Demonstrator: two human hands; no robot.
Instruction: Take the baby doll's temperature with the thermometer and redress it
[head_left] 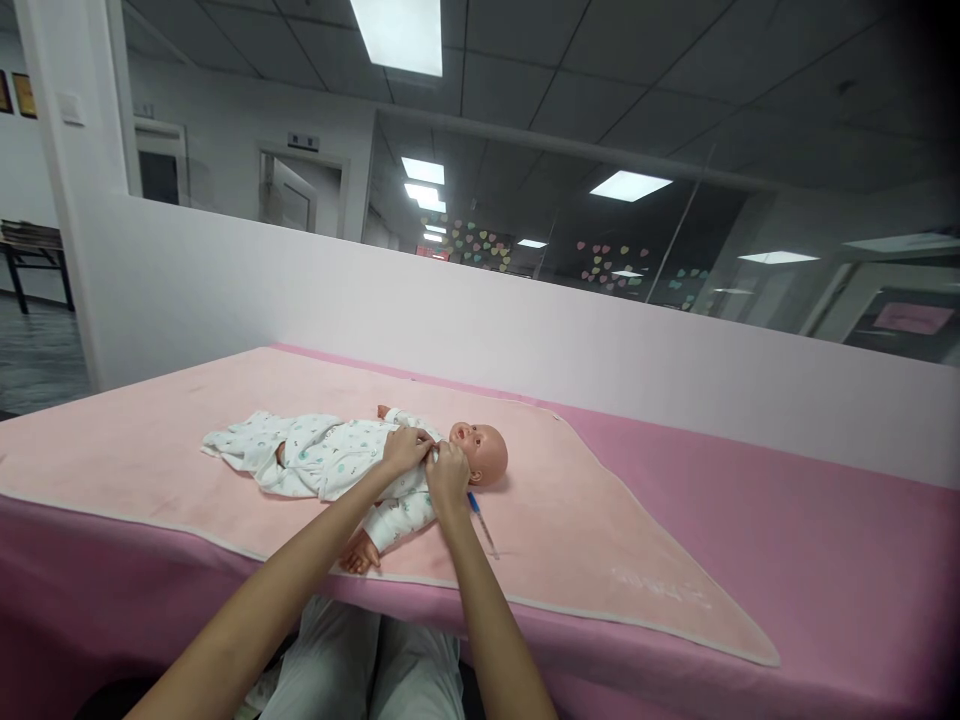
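Note:
A baby doll [489, 455] lies on its back, its head to the right, dressed in a white printed outfit [330, 452]. My left hand [407, 448] rests on the chest, its fingers pinched at the neckline. Beside it, my right hand [448, 475] is also closed at the neckline, close under the doll's chin. Both hands' fingertips meet on the cloth there; what exactly they pinch is partly hidden. One doll hand [361, 552] sticks out of a sleeve near the front edge. By the doll's head lies a thin clear stick with a blue end [475, 503], its kind unclear.
Under the doll a peach blanket [570, 500] with a pale border is spread over a pink-covered table [720, 480]. Behind the table stands a low white wall [525, 330] with glass above it. My legs [375, 660] are below the front edge.

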